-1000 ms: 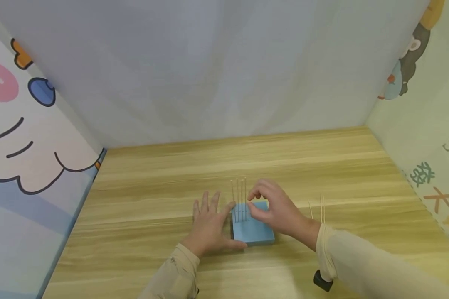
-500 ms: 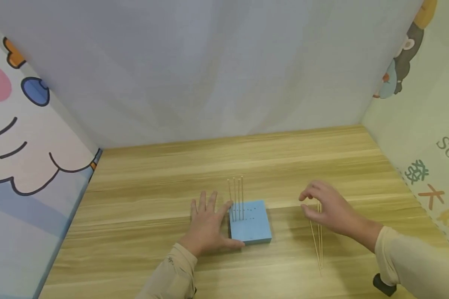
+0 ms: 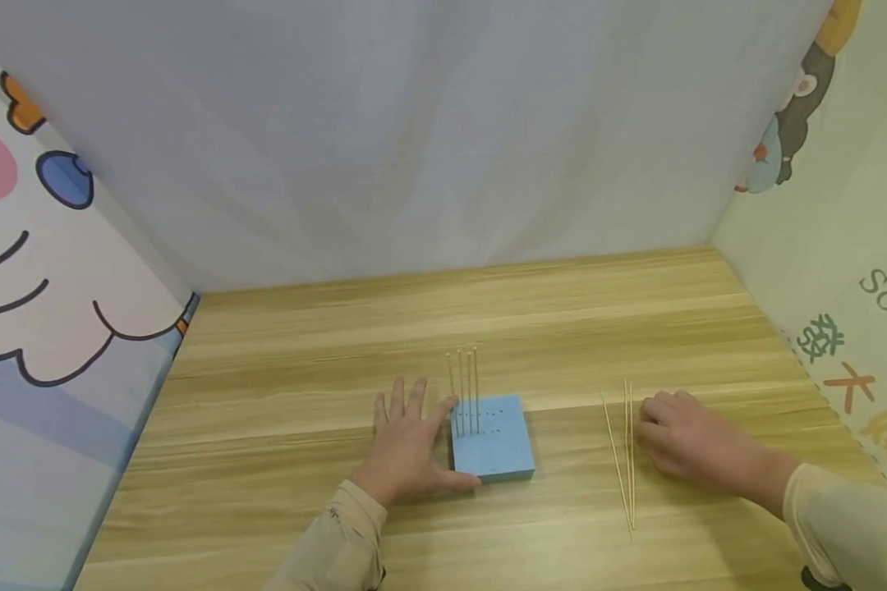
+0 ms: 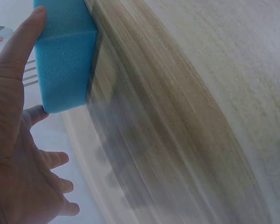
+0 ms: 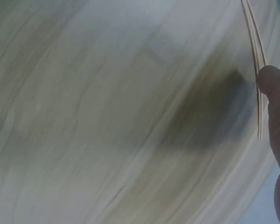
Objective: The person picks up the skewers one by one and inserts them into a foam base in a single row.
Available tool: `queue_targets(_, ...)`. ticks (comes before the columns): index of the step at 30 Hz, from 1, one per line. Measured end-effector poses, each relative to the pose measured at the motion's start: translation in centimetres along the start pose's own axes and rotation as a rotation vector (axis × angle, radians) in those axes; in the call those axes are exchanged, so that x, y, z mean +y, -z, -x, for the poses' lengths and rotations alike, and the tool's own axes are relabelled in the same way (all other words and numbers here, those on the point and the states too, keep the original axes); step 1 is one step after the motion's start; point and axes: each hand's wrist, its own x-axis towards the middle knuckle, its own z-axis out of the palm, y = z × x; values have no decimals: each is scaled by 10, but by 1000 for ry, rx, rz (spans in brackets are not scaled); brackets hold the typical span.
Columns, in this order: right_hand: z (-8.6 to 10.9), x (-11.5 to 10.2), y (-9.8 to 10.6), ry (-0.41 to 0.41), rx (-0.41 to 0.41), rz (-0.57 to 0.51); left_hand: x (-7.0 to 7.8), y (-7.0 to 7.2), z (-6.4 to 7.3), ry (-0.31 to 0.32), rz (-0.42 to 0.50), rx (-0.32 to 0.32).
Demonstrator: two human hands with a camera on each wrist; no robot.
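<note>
A square light-blue foam block (image 3: 498,451) lies on the table, its top marked with rows of small holes. Several thin wooden sticks (image 3: 461,386) stand upright along its left side. My left hand (image 3: 406,455) is spread beside it; in the left wrist view the straight thumb lies on the block's side and the index fingertip touches a corner. To the right lie three loose sticks (image 3: 628,460), two close together and one slanted. My right hand (image 3: 691,435), fingers bent down, is right beside the pair. Its thumb overlaps them in the right wrist view; whether it pinches one, I cannot tell.
The wood-grain table (image 3: 325,336) ends at a grey curtain (image 3: 429,164) at the back. Printed cartoon panels (image 3: 37,246) border the left, and a pale green printed panel (image 3: 843,271) borders the right.
My right hand has left the block, moved right and come down beside the loose sticks, its fingers bending downward. The left hand has stayed at the block.
</note>
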Motion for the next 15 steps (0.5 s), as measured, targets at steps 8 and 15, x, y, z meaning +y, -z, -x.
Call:
queue_targets(8,-1,1,-1,151,-54,88,0,-1,0,2,14,4)
queue_targets(15,-4,3,1,231,-101,146,0,1,0,0,10,-5)
